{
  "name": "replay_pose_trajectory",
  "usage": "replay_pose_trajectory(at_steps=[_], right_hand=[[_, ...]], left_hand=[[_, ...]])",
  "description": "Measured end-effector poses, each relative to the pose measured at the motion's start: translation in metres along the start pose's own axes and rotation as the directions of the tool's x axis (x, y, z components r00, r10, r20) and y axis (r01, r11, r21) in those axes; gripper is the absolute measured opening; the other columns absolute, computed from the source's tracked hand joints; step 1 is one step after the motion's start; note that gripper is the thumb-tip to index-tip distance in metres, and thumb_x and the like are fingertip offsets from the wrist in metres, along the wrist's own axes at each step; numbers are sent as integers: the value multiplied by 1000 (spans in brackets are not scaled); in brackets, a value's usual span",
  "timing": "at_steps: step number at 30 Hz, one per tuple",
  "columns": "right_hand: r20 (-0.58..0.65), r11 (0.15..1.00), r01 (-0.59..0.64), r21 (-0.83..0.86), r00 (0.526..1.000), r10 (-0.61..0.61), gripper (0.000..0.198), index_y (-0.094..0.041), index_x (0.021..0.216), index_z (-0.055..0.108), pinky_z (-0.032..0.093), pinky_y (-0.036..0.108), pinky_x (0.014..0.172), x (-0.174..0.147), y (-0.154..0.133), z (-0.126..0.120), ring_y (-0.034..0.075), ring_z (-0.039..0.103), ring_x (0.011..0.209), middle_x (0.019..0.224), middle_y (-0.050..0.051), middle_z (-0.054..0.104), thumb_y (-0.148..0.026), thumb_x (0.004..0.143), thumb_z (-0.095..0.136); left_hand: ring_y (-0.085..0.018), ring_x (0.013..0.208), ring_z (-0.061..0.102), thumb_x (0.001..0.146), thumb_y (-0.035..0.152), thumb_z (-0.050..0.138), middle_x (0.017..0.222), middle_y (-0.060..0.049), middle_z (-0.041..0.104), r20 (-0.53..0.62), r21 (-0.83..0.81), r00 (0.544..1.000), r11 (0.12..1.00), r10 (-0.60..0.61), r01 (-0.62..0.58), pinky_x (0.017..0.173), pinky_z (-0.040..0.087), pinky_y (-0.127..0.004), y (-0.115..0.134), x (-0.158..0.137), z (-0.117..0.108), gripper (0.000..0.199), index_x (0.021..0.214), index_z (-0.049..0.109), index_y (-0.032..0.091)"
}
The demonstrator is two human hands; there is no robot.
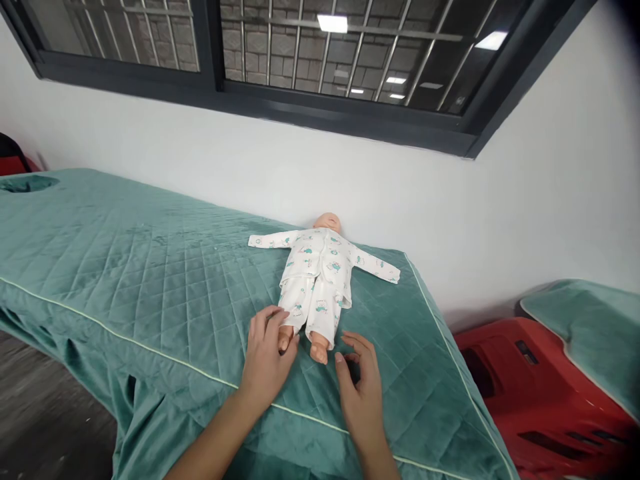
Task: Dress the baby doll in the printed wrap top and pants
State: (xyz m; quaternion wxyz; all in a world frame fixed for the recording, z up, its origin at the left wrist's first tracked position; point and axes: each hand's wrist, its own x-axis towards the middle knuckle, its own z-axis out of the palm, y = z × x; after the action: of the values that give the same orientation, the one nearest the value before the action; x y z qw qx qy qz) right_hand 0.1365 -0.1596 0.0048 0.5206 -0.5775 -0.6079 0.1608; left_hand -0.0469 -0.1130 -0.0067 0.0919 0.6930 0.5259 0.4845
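A baby doll (pixel 329 222) lies on its back, dressed in a white printed long-sleeved top (pixel 323 252) and white printed trousers (pixel 323 310). Its arms stretch out to both sides, and its bare feet point towards me. My left hand (pixel 267 353) is curved loosely around the foot on the left, fingertips at the trouser cuff and thumb apart from them. Beside the other foot (pixel 319 350), on its right, is my right hand (pixel 361 380), thumb and fingers apart with nothing between them.
The doll lies on a bed with a green quilted cover (pixel 200 280), which has a face hole (pixel 27 183) at the far left. Behind it rise a white wall (pixel 175 147) and a barred window (pixel 345 60). A red plastic stool or chair (pixel 530 400) stands at the right.
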Motion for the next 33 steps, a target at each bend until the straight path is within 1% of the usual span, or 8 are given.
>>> replay_pose_trajectory(at_steps=[4,6,8,15,21,27,30,33], right_hand=[[10,1000,-12,-6,1000,13,23,-24,117,58,47,44,94,-3,0,0,24,53,116,127,10,54,-32,96,53],[13,1000,-9,-15,1000,9,24,-24,118,57,46,45,97,-3,0,1,24,53,117,128,10,54,-33,96,53],[35,1000,1,-27,999,0,26,-26,120,56,44,46,101,-3,0,1,24,51,120,131,9,53,-33,96,53],[198,992,46,-119,980,-22,43,-34,140,45,36,47,114,-4,-4,-1,24,37,139,152,4,38,-35,97,52],[219,979,70,-191,975,-27,49,-33,143,41,36,46,115,-4,-3,2,24,37,140,153,5,37,-38,96,54],[185,975,65,-212,982,-25,52,-29,144,42,37,46,115,-4,-2,4,24,39,139,151,7,41,-39,95,56],[170,972,74,-225,985,-35,51,-28,144,42,40,47,113,-8,-1,5,26,41,138,150,8,42,-38,95,55],[130,959,81,-271,990,-47,50,-26,144,41,43,49,110,-19,5,-1,27,44,136,149,10,45,-35,96,51]], left_hand=[[-29,146,27,90,19,53,155,-12,34,147,28,984,994,100,-105,115,36,-51,-1,-5,-4,51,139,41,22],[-29,151,15,92,15,47,159,-10,30,203,47,970,988,136,-149,117,33,-53,0,-5,-6,50,141,39,21],[-28,152,11,92,12,43,160,-8,29,239,54,958,983,158,-175,117,33,-54,0,-6,-6,50,141,41,21],[-25,151,20,96,21,46,158,-8,33,182,-66,978,994,98,-88,116,37,-50,0,-7,-4,21,114,57,21],[-23,150,24,98,27,45,160,-9,31,157,-214,987,977,17,17,117,37,-48,-3,-13,3,27,125,50,24],[-25,150,24,98,28,45,158,-11,34,159,-137,987,990,-12,34,116,35,-54,-1,-17,6,35,133,47,24],[-26,150,23,97,32,49,158,-11,34,177,-108,984,994,29,-10,116,36,-54,-1,-15,-4,45,140,42,24],[-27,148,27,95,38,52,158,-9,34,167,-59,985,998,40,-30,117,35,-53,-27,-9,-37,47,140,43,28]])
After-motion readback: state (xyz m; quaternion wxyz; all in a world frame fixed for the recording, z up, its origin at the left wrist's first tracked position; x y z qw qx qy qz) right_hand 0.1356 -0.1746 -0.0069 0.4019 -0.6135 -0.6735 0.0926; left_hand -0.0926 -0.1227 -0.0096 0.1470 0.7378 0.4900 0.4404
